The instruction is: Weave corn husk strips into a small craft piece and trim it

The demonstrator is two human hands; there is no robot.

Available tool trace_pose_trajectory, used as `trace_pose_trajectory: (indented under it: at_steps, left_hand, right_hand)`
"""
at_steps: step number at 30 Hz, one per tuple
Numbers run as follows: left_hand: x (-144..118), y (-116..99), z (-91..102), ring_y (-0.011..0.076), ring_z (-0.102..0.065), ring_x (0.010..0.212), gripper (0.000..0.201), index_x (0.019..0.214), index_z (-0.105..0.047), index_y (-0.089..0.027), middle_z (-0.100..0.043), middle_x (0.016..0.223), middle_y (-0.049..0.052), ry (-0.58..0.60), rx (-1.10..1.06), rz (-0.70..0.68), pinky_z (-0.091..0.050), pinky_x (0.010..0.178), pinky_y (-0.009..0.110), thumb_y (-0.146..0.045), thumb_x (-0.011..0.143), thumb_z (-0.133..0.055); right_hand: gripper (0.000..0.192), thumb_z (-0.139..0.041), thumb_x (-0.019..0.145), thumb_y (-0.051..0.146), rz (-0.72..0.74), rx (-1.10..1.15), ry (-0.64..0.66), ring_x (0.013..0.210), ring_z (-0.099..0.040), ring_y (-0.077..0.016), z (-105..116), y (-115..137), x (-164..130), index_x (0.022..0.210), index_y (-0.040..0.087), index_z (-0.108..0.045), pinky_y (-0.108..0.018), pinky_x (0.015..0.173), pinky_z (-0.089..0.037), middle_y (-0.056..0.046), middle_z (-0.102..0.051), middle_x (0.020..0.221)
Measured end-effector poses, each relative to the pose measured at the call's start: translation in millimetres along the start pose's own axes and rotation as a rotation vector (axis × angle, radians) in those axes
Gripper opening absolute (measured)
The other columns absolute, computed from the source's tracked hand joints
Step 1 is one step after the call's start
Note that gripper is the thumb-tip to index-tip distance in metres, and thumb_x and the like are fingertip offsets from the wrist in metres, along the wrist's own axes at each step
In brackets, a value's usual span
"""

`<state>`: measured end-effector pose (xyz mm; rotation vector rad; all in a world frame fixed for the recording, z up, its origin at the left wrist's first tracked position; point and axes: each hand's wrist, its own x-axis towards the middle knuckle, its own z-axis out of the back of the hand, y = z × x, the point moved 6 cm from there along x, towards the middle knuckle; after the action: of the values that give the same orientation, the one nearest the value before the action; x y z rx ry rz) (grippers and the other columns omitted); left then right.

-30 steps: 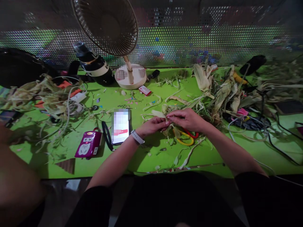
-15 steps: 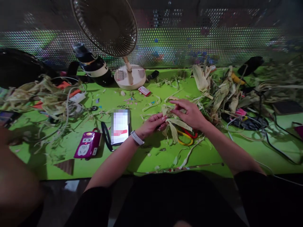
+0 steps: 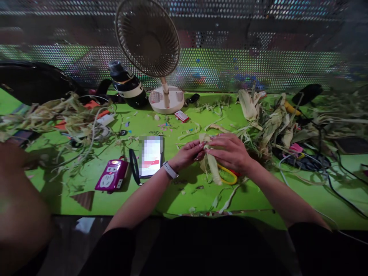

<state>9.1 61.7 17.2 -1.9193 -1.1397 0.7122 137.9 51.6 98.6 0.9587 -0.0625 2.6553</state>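
Observation:
My left hand (image 3: 188, 153) and my right hand (image 3: 230, 152) meet over the middle of the green table (image 3: 172, 191). Both pinch a pale corn husk strip (image 3: 212, 166) that hangs down between them, folded at the top near my fingertips. A white watch sits on my left wrist (image 3: 170, 170). Under my right hand lie scissors with yellow and red handles (image 3: 228, 177), partly hidden.
A phone (image 3: 151, 156) and a purple power strip (image 3: 112, 175) lie to the left. A fan (image 3: 152, 46) and a dark bottle (image 3: 128, 84) stand at the back. Husk piles (image 3: 267, 119) fill the right; more husks (image 3: 57, 119) and cables sit left. Another person's arm (image 3: 17, 214) is at far left.
My right hand went out to the husks at the right, then came back to the left hand with a husk strip. The camera view shifted a little right and down.

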Motion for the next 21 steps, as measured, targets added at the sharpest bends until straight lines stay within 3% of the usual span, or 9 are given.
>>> trace_pose_trajectory:
  at_steps: [8,14,17,21]
  left_hand:
    - [-5,-6,-9.1,0.005,-0.036,0.05,0.045,0.073,-0.053,-0.014,-0.042,0.056,-0.005,0.045,0.362,-0.027,-0.027,0.049,0.021,-0.057,0.079,-0.063]
    - [-9,-12,-25.2,0.0051,-0.036,0.048,0.047,0.071,-0.05,-0.015,-0.042,0.055,-0.005,0.168,0.387,-0.012,-0.028,0.048,0.021,-0.06,0.079,-0.062]
    - [-9,-11,-25.2,0.0048,-0.036,0.047,0.045,0.074,-0.053,-0.015,-0.043,0.055,-0.006,0.198,0.381,0.002,-0.027,0.047,0.021,-0.058,0.08,-0.062]
    - [-6,-6,-14.6,0.0048,-0.04,0.05,0.043,0.076,-0.054,-0.014,-0.047,0.059,-0.004,0.106,0.37,-0.016,-0.031,0.049,0.019,-0.056,0.081,-0.062]
  right_hand:
    - [0.016,-0.05,0.091,0.022,-0.188,-0.019,-0.098,0.095,-0.063,-0.0214,-9,-8,-6,0.1,0.023,-0.063,-0.041,0.089,-0.049,-0.008,-0.072,0.097]
    - [0.013,-0.042,0.093,0.025,-0.209,0.02,-0.039,0.092,-0.063,-0.0216,-19,-8,-5,0.096,0.023,-0.055,-0.043,0.092,-0.047,-0.008,-0.069,0.095]
    - [0.011,-0.043,0.093,0.022,-0.241,0.06,-0.018,0.085,-0.062,-0.0211,-21,-9,-7,0.095,0.022,-0.054,-0.038,0.086,-0.047,-0.007,-0.066,0.085]
    - [0.012,-0.045,0.091,0.022,-0.29,0.007,-0.05,0.083,-0.06,-0.0219,-22,-11,-12,0.097,0.02,-0.056,-0.034,0.076,-0.047,-0.009,-0.065,0.085]
